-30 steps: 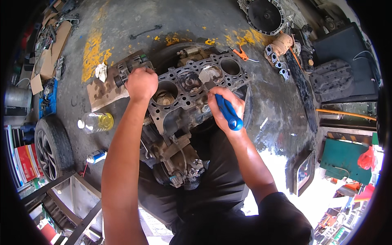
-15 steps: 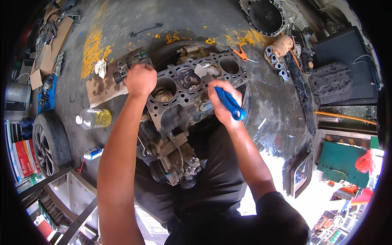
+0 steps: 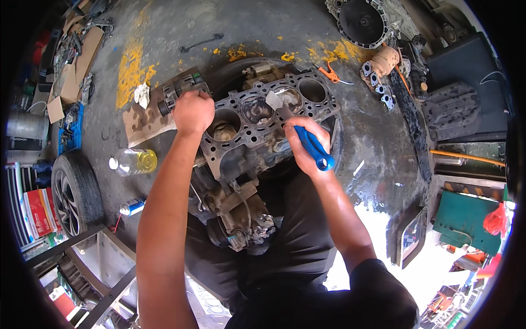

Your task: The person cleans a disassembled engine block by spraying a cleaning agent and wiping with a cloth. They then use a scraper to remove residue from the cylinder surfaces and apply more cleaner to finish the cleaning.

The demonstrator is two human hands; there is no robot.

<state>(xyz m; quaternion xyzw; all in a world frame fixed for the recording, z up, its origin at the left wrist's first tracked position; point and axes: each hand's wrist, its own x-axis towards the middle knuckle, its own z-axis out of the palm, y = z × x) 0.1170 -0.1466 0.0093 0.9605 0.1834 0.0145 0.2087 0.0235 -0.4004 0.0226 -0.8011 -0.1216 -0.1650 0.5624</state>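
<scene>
While braced on the engine block (image 3: 257,137), left hand (image 3: 193,111) closed over its end; right hand (image 3: 307,143) gripping blue-handled scraper (image 3: 298,131), blade on the deck.

Workshop clutter on an oil-stained concrete floor

A clear plastic bottle (image 3: 133,162) of yellowish liquid lies beside a spare tyre (image 3: 76,192), with a small spray can (image 3: 131,206) just below it. Flattened cardboard (image 3: 143,118) and a crumpled rag (image 3: 142,94) sit on the floor (image 3: 181,22), which carries yellow paint patches (image 3: 130,71). A round black clutch housing (image 3: 362,22) lies at the top, orange pliers (image 3: 330,73) below it, a green box (image 3: 464,222) at right.
</scene>
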